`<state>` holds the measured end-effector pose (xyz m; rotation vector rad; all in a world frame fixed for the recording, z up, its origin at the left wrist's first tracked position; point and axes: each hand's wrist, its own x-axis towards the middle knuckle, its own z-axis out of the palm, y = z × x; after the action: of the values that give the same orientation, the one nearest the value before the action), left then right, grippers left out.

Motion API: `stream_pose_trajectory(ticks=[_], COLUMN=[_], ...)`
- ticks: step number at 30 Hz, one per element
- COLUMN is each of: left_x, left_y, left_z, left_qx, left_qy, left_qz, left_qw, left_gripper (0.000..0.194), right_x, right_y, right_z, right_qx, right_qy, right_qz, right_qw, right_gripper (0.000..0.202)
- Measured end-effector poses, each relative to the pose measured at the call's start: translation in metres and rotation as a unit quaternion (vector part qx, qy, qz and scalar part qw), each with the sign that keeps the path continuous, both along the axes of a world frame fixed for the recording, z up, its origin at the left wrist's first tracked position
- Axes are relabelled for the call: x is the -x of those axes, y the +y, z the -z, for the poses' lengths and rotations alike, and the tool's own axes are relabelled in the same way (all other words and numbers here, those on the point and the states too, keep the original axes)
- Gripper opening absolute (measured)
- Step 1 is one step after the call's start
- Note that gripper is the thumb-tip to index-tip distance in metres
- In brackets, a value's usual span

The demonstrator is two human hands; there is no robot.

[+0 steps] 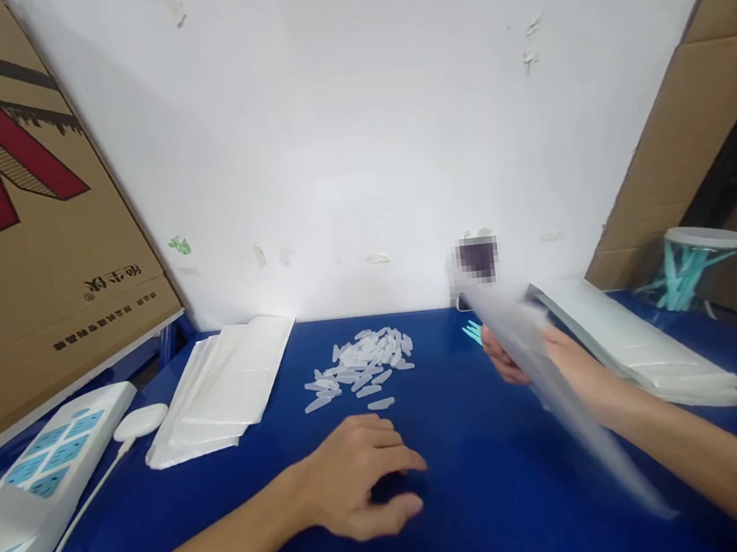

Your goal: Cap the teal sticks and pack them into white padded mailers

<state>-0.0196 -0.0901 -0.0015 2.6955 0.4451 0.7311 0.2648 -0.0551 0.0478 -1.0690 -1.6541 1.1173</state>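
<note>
My right hand (505, 358) grips a translucent white plastic bag (549, 362), raised above the table and smeared by motion. Just left of those fingers, the tips of several teal sticks (473, 332) show; whether the hand holds them or they lie on the table, I cannot tell. My left hand (367, 478) is over the blue table's front middle, thumb and forefinger apart, holding nothing. Beyond it lies a loose pile of small clear plastic pieces (368, 359), long and tapered.
White flat bags (234, 378) lie fanned at the left, near a power strip (63, 448) and a white charging puck (140, 420). A stack of clear bags (646, 348) is at the right, beside a container of teal sticks (688, 273). Cardboard (63, 255) stands at the left.
</note>
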Motion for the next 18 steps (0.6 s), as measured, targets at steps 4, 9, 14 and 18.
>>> stream_pose_trajectory(ticks=[4, 9, 14, 18], left_x=[0.014, 0.017, 0.007, -0.005], left_y=[0.019, 0.028, 0.017, 0.006], left_z=[0.009, 0.008, 0.004, 0.004], left_qx=[-0.085, -0.068, -0.068, -0.042], left_qy=[-0.031, -0.084, -0.004, 0.063], left_qz=[-0.135, -0.200, -0.105, -0.032], left_qw=[0.987, 0.974, 0.992, 0.997], left_gripper=[0.038, 0.042, 0.031, 0.047], right_x=[-0.008, -0.007, -0.029, -0.045], right_y=[-0.022, -0.048, -0.004, 0.048], right_z=[0.032, 0.065, 0.025, -0.004], right_qx=[-0.146, -0.209, -0.278, -0.208], right_qy=[-0.292, -0.482, -0.486, -0.527], right_qz=[-0.018, 0.019, 0.098, 0.213], right_qw=[0.945, 0.851, 0.823, 0.796], right_gripper=[0.030, 0.027, 0.030, 0.031])
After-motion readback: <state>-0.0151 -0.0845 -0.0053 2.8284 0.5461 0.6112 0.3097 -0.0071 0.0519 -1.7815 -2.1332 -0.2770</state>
